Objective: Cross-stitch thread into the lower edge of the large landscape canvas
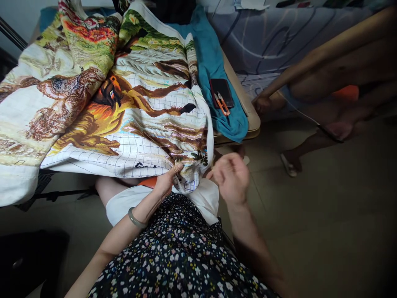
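A large cross-stitch cloth (149,111) with a horse picture and a printed grid drapes over the table and down to my lap. My left hand (166,180) is closed on its lower edge, thumb on top and the fingers hidden beneath. Just right of that edge, my right hand (231,178) is raised, apart from the cloth and blurred, with its fingers curled together. A faint thin line, perhaps thread, runs from the stitching towards it. Whatever is between those fingers is too small to make out.
On a teal cloth (214,62) at the table's right side lie a dark phone (228,93) and orange-handled thread snips (222,105). Another person (338,82) sits to the right, holding a phone with a white cable. A patterned bed cover (266,37) is behind.
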Motion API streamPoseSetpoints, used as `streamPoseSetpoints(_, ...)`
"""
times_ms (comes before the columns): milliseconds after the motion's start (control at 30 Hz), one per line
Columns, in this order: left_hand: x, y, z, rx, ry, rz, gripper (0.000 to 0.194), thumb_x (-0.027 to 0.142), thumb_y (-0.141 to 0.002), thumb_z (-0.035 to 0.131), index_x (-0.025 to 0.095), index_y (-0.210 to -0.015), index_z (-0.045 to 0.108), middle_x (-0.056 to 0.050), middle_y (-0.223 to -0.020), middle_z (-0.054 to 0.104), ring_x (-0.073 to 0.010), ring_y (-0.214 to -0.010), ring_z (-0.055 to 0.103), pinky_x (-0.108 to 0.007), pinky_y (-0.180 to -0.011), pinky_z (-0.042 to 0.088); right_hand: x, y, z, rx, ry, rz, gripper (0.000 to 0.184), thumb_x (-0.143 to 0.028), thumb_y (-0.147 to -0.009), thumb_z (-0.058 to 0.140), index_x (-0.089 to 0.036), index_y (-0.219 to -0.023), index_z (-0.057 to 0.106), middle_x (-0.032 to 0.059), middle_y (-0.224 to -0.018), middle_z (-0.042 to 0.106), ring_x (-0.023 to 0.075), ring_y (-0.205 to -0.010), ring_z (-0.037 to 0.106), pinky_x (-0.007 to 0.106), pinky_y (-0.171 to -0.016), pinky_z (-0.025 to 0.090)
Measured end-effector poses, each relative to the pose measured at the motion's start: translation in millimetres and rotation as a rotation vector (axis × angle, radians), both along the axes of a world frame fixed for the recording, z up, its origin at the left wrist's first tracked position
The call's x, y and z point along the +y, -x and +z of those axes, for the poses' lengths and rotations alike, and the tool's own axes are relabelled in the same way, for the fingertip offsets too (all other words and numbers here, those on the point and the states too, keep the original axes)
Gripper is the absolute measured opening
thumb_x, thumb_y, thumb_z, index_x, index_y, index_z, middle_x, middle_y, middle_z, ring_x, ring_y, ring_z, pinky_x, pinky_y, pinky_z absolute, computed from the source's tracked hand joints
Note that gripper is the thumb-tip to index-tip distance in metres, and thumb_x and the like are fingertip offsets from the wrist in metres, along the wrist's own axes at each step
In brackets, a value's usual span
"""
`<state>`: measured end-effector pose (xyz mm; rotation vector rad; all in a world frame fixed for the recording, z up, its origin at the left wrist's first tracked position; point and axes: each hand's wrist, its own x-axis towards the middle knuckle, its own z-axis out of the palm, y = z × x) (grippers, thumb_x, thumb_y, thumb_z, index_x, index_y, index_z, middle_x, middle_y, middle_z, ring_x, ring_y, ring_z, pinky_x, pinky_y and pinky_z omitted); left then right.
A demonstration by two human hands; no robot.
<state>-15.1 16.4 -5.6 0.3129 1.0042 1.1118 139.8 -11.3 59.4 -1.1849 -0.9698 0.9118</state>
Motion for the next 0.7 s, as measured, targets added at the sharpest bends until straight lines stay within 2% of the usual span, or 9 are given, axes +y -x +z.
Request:
streamPoseSetpoints(33,-0.3,-0.3,0.5,-0.007,0.009,-0.004,0.039,0.031,-0.048,0.091,0.017,-0.08,0.072,-0.006,-0.089,0.075,-0.0247,-0.103,0.067,-0.037,-0.096,0.048,-4.7,7.9,-10.2,-0.04,0.11,0.088,0.015,-0.036,-0.088,0.058,-0.023,-0.081,0.053,-0.0109,-0.047,0.038,0.0077,-0.037,0.036,0.022,-0.045,0.044)
streamPoseSetpoints(100,-0.6,-0.7,1.1,-0.006,0.023,-0.004,0.038,0.031,-0.047,0.091,0.018,-0.078,0.072,-0.006,-0.087,0.075,-0.0241,-0.101,0.067,-0.036,-0.095,0.048,-12.1,19.4,-26.4,-0.201,0.234,0.189,0.013,-0.034,-0.089,0.056,-0.022,-0.086,0.058,-0.0075,-0.051,0.046,0.0092,-0.042,0.043,0.021,-0.042,0.039)
streamPoseSetpoints(200,-0.4,-0.7,1.0,0.004,0.014,0.005,0.039,0.031,-0.047,0.091,0.018,-0.079,0.072,-0.005,-0.087,0.075,-0.0226,-0.097,0.068,-0.034,-0.094,0.048,-15.8,26.2,-38.0,-0.409,0.286,0.196,0.019,-0.03,-0.087,0.054,-0.019,-0.094,0.067,-0.0024,-0.057,0.057,0.0121,-0.05,0.053,0.022,-0.047,0.041)
streamPoseSetpoints(367,0.0,0.2,0.3,0.011,-0.011,0.005,0.04,0.031,-0.048,0.09,0.018,-0.082,0.073,-0.005,-0.09,0.075,-0.022,-0.094,0.069,-0.034,-0.092,0.049,-13.4,27.2,-39.3,-0.451,0.294,0.174,0.028,-0.032,-0.087,0.053,-0.017,-0.1,0.073,0.0001,-0.058,0.063,0.0142,-0.052,0.057,0.024,-0.05,0.043)
streamPoseSetpoints(533,-0.4,0.4,-1.0,0.021,0.029,-0.004,0.035,0.03,-0.05,0.09,0.017,-0.077,0.072,-0.006,-0.087,0.075,-0.0227,-0.095,0.068,-0.034,-0.093,0.049,-13.0,28.0,-38.1,-0.504,0.285,0.164,0.029,-0.031,-0.087,0.052,-0.018,-0.099,0.075,0.001,-0.059,0.066,0.0143,-0.051,0.058,0.024,-0.05,0.044)
streamPoseSetpoints(700,0.1,0.0,-0.5,0.003,0.018,0.01,0.037,0.028,-0.049,0.09,0.016,-0.079,0.072,-0.006,-0.089,0.075,-0.0207,-0.093,0.069,-0.032,-0.092,0.049,-11.0,28.9,-35.8,-0.567,0.251,0.148,0.029,-0.028,-0.085,0.051,-0.019,-0.096,0.076,0.0035,-0.065,0.07,0.0171,-0.059,0.063,0.025,-0.051,0.046)
